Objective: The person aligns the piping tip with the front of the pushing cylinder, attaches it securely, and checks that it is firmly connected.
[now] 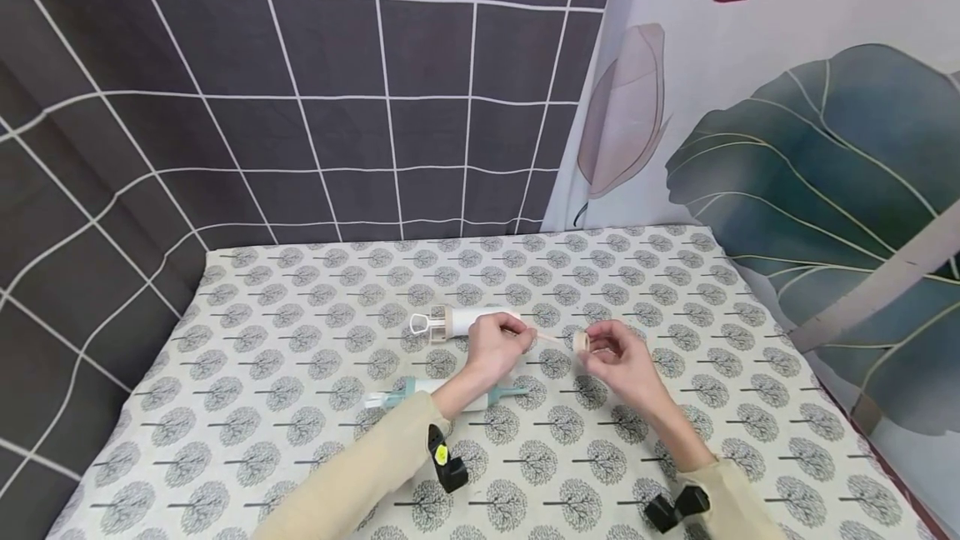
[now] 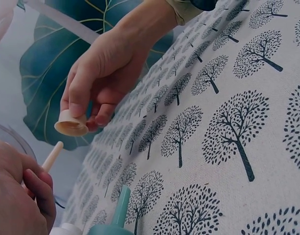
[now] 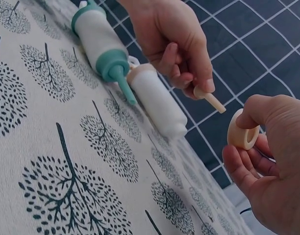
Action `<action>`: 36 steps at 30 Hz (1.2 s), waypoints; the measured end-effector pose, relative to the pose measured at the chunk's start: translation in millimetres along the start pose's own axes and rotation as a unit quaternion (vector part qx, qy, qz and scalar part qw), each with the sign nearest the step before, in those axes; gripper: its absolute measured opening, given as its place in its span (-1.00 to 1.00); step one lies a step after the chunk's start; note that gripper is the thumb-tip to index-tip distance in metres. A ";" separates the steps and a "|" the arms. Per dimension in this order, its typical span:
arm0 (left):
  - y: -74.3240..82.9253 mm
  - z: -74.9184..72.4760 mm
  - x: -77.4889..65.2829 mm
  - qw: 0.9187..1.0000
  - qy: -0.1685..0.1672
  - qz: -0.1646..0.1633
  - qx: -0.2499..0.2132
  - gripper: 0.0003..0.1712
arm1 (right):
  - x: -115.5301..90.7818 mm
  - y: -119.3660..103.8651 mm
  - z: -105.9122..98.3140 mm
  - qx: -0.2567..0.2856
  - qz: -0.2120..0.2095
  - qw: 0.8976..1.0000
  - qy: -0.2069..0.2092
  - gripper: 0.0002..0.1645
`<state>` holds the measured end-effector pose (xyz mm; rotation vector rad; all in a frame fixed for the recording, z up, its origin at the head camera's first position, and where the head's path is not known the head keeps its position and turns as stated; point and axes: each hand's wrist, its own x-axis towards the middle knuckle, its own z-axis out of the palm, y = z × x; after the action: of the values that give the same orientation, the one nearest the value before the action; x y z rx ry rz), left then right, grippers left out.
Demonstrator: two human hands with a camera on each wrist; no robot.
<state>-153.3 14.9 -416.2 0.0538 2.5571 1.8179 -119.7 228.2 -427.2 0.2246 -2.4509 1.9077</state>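
My left hand [image 1: 495,348] pinches a slim cream nozzle [image 3: 215,103] by its wider base, its narrow tip pointing toward the right hand. Between thumb and fingers, my right hand [image 1: 628,363] holds a cream ring-shaped cap [image 3: 243,132] with an open centre. In the head view a small gap separates nozzle tip and ring. Behind the left hand lies a white tube [image 1: 467,321] with a beige collar and a looped plunger handle; its front end shows bare in the right wrist view. A second tube with teal ends and a teal nozzle [image 1: 510,392] lies nearer, partly hidden by the left forearm.
A tree-patterned cloth [image 1: 315,427] covers the table. Behind stands a dark curtain with a white grid [image 1: 330,132], and to the right hangs a pale curtain with a large leaf print [image 1: 840,165]. Black camera mounts [image 1: 448,461] sit on both wrists.
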 end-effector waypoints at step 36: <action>8.4 -6.8 -13.7 0.999 0.012 0.020 -0.027 -0.89 | 4.5 -9.2 24.4 0.034 -0.060 0.997 -0.021 -0.53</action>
<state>-139.6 10.8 -406.2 0.0836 2.5388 1.9121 -121.3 202.0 -423.9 0.4081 -2.3408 1.9555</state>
